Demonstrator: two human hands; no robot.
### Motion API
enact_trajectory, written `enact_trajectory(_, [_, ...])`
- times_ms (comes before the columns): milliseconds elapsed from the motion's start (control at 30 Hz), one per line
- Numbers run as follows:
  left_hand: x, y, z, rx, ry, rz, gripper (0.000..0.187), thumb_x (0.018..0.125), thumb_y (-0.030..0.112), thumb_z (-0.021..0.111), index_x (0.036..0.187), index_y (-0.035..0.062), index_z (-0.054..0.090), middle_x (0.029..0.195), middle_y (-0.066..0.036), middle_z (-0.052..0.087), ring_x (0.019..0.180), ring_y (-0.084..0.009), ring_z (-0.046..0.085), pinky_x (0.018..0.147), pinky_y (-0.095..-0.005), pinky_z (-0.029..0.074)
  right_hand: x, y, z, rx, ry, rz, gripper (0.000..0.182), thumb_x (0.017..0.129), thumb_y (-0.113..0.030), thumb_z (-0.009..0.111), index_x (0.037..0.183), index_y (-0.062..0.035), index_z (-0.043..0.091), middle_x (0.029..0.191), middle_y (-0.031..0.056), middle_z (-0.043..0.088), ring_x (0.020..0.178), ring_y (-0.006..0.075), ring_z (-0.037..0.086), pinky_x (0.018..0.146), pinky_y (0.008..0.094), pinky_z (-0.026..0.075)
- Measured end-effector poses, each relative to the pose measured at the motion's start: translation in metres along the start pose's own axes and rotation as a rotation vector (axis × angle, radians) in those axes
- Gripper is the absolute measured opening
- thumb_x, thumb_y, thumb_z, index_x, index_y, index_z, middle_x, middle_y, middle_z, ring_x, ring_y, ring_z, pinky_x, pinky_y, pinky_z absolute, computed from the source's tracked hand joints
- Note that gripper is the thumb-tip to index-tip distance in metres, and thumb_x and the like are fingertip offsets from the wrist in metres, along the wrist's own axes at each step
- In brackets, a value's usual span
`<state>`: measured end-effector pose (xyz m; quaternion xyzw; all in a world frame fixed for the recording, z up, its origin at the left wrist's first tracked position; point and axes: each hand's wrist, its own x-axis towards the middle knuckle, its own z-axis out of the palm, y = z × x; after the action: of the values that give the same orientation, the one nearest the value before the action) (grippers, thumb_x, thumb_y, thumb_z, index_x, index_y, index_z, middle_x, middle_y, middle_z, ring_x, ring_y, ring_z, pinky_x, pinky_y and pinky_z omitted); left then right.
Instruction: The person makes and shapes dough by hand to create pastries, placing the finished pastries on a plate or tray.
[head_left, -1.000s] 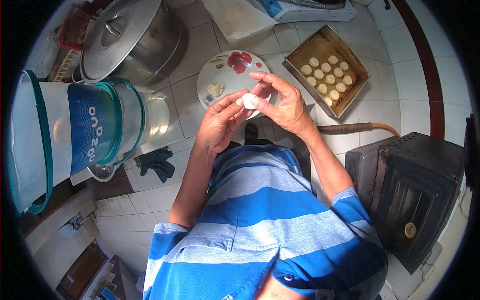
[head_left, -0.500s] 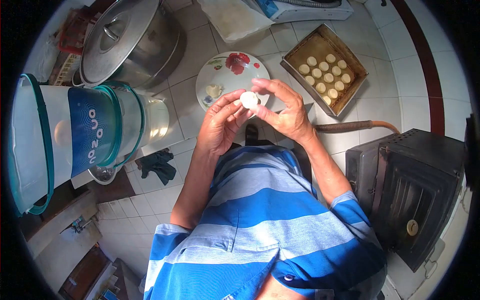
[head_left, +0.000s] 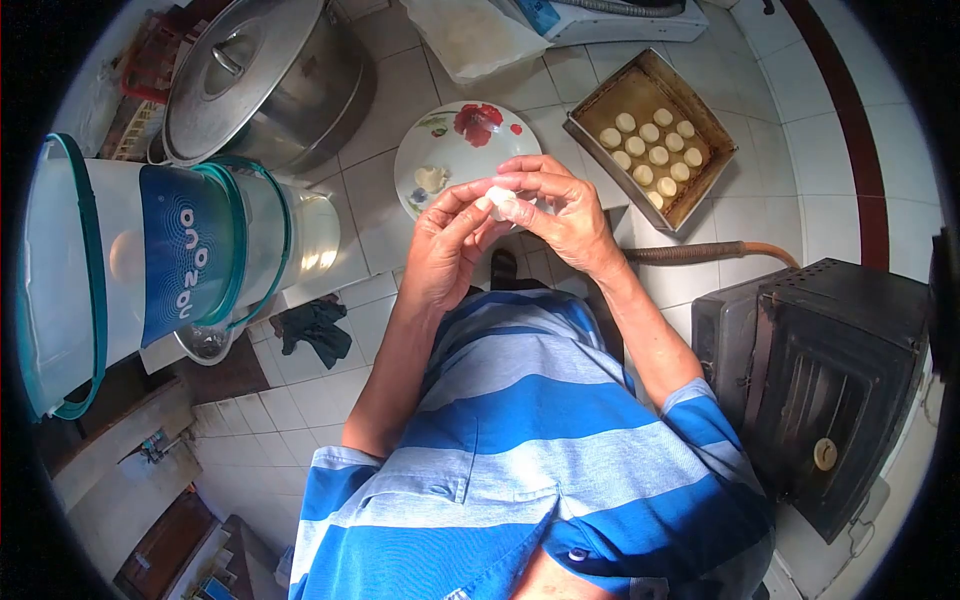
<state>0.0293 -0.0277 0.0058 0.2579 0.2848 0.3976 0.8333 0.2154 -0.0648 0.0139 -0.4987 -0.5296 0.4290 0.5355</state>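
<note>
Between my left hand (head_left: 452, 240) and my right hand (head_left: 565, 210) is a small pale piece of dough (head_left: 499, 203), pinched by the fingertips of both. The fingers cover much of it. Just beyond my hands lies a white plate (head_left: 450, 135) with red flowers, and on it rests a small lump of dough (head_left: 431, 180). To the right of the plate stands a square metal baking pan (head_left: 612, 84) holding several round, flat dough pieces (head_left: 657, 156) in rows.
At the left stand a large lidded metal pot (head_left: 320, 110) and clear plastic buckets (head_left: 190, 255) with teal rims. A small black oven (head_left: 840, 370) is at the right, near a brown hose (head_left: 690, 254). A dark cloth (head_left: 315, 332) hangs at lower left.
My right fingers have closed in over the dough, and its round face is now more covered. The dough has shifted slightly. The plate and pan stay in place.
</note>
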Motion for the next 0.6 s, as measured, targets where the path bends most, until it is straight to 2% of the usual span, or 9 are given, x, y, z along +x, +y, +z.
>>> enact_trajectory(67, [0.0, -0.001, -0.001, 0.009, 0.005, -0.004, 0.025, 0.103, 0.01, 0.065, 0.125, -0.0025, 0.064, 0.119, -0.012, 0.069, 0.108, -0.0187, 0.071, 0.096, -0.0325, 0.062, -0.001, 0.002, 0.003, -0.002, 0.005, 0.003, 0.023, 0.093, -0.019, 0.081, 0.112, -0.0046, 0.079, 0.119, 0.009, 0.071, 0.115, 0.0197, 0.065, 0.098, 0.0326, 0.052])
enact_trajectory(167, [0.001, -0.004, -0.003, -0.017, 0.034, -0.036, 0.024, 0.103, 0.01, 0.065, 0.124, -0.0022, 0.065, 0.119, -0.012, 0.069, 0.107, -0.0187, 0.071, 0.095, -0.0321, 0.063, -0.004, 0.001, 0.006, 0.172, 0.066, 0.098, 0.016, 0.092, -0.014, 0.08, 0.104, -0.0038, 0.081, 0.115, 0.0097, 0.072, 0.114, 0.0219, 0.065, 0.097, 0.0334, 0.052])
enact_trajectory(233, [0.001, -0.004, -0.003, -0.05, 0.058, -0.065, 0.024, 0.103, 0.01, 0.065, 0.124, -0.0019, 0.065, 0.118, -0.012, 0.069, 0.106, -0.0186, 0.071, 0.095, -0.032, 0.063, -0.003, 0.001, 0.001, -0.339, 0.033, -0.222, 0.02, 0.089, -0.014, 0.08, 0.106, -0.0045, 0.08, 0.115, 0.011, 0.072, 0.111, 0.0267, 0.067, 0.096, 0.0373, 0.053])
enact_trajectory(267, [0.0, -0.004, -0.003, -0.12, 0.056, -0.113, 0.024, 0.103, 0.011, 0.066, 0.124, -0.0015, 0.064, 0.116, -0.011, 0.069, 0.105, -0.0184, 0.071, 0.094, -0.0318, 0.063, -0.002, -0.001, -0.003, -0.339, 0.034, -0.221, 0.02, 0.089, -0.014, 0.08, 0.106, -0.0045, 0.08, 0.115, 0.011, 0.072, 0.111, 0.0267, 0.067, 0.096, 0.0373, 0.053])
enact_trajectory(333, [-0.001, -0.002, 0.0, -0.191, 0.055, -0.163, 0.024, 0.103, 0.011, 0.066, 0.123, -0.001, 0.064, 0.115, -0.011, 0.069, 0.104, -0.0182, 0.071, 0.094, -0.0315, 0.064, 0.002, -0.006, -0.012, -0.78, 0.001, -0.689, 0.028, 0.085, -0.017, 0.081, 0.111, -0.0058, 0.078, 0.115, 0.0116, 0.072, 0.108, 0.0295, 0.068, 0.096, 0.0418, 0.053])
enact_trajectory(367, [-0.002, 0.0, 0.004, -0.251, 0.064, -0.179, 0.022, 0.102, 0.011, 0.067, 0.121, -0.0006, 0.064, 0.113, -0.011, 0.069, 0.103, -0.0178, 0.071, 0.091, -0.0302, 0.064, 0.004, -0.002, -0.016, -0.743, -0.037, -0.694, 0.038, 0.085, -0.021, 0.08, 0.12, -0.0074, 0.075, 0.119, 0.01, 0.072, 0.107, 0.0285, 0.068, 0.097, 0.0434, 0.053])
enact_trajectory(433, [0.0, 0.0, 0.007, -0.311, 0.073, -0.197, 0.021, 0.102, 0.011, 0.067, 0.119, -0.0001, 0.064, 0.111, -0.01, 0.069, 0.102, -0.0174, 0.071, 0.088, -0.029, 0.064, 0.002, 0.005, -0.014, -0.673, -0.04, -0.628, 0.042, 0.085, -0.021, 0.081, 0.124, -0.0075, 0.074, 0.121, 0.0102, 0.072, 0.108, 0.0286, 0.067, 0.097, 0.0433, 0.052])
enact_trajectory(500, [0.003, -0.004, 0.008, -0.052, 0.119, -0.125, 0.02, 0.101, 0.011, 0.068, 0.117, 0.0005, 0.062, 0.109, -0.01, 0.07, 0.102, -0.0172, 0.071, 0.082, -0.0273, 0.063, 0.002, 0.004, -0.011, -0.601, -0.045, -0.564, 0.046, 0.085, -0.022, 0.081, 0.127, -0.0077, 0.072, 0.122, 0.0104, 0.072, 0.109, 0.0287, 0.066, 0.098, 0.0433, 0.052])
enact_trajectory(600, [0.005, -0.009, 0.006, 0.047, 0.125, -0.051, 0.022, 0.101, 0.011, 0.068, 0.119, 0.0009, 0.059, 0.109, -0.01, 0.07, 0.102, -0.0181, 0.072, 0.082, -0.0272, 0.062, 0.0, 0.001, -0.006, -0.548, -0.001, -0.507, 0.054, 0.084, -0.023, 0.083, 0.134, -0.0081, 0.068, 0.124, 0.0106, 0.072, 0.108, 0.03, 0.066, 0.097, 0.0427, 0.052])
